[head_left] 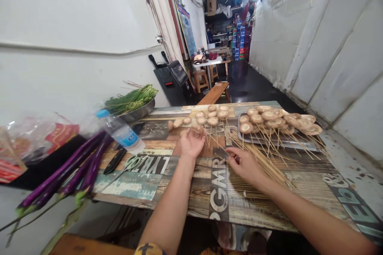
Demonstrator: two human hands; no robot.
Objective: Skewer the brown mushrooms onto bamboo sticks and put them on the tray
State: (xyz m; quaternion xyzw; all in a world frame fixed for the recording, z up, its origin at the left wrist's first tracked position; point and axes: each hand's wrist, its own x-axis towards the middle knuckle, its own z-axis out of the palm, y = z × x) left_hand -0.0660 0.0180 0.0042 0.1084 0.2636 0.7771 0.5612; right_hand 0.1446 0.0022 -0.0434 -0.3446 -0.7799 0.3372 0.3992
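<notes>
My left hand (191, 142) rests on the patterned table (185, 191) with its fingers curled over a tan mushroom cap (197, 128) among loose caps (206, 117). My right hand (243, 163) lies by the near end of a fan of bamboo skewers (263, 155), thumb and fingers pinched on one thin stick. Skewered mushrooms (278, 121) fill a metal tray (302, 144) at the far right.
Purple eggplants (72, 171) hang over the left edge. A water bottle (121, 131), a black-handled knife (113, 161) and scissors (133, 163) lie at left. A steel bowl (143, 111) holds green stalks. Benches and stools stand down the corridor behind.
</notes>
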